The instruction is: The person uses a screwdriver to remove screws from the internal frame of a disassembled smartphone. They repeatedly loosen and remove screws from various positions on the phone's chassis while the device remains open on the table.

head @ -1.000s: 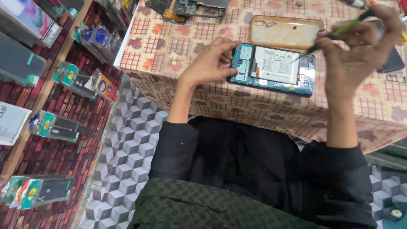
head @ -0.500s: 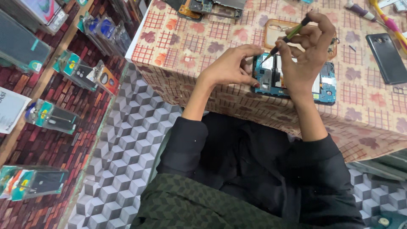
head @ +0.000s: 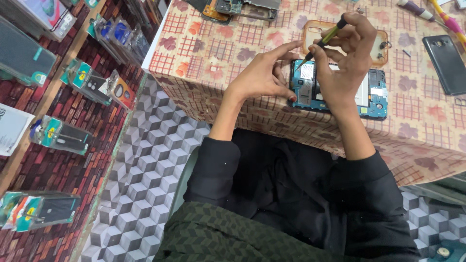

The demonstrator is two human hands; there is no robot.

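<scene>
An opened phone [head: 373,94] with a blue inner frame and bare circuit parts lies near the front edge of the table [head: 233,104], which has a checked, leaf-patterned cloth. My left hand [head: 264,76] rests on the phone's left end, fingers spread, steadying it. My right hand [head: 345,58] holds a thin green-handled screwdriver [head: 324,40] tilted, its tip down on the phone's upper left part. A clear orange-rimmed phone case [head: 383,48] lies just behind the phone, partly hidden by my right hand.
A dark phone back cover [head: 446,64] lies at the right. Another dismantled phone [head: 242,7] sits at the table's far edge, with screwdrivers [head: 427,12] at the top right. Packaged phone accessories [head: 92,85] hang on the brick-patterned wall at left. The floor has a cube pattern.
My right hand came in from the right with the screwdriver and set its tip on the phone's left part. My left hand stayed on the phone. The view shifted.
</scene>
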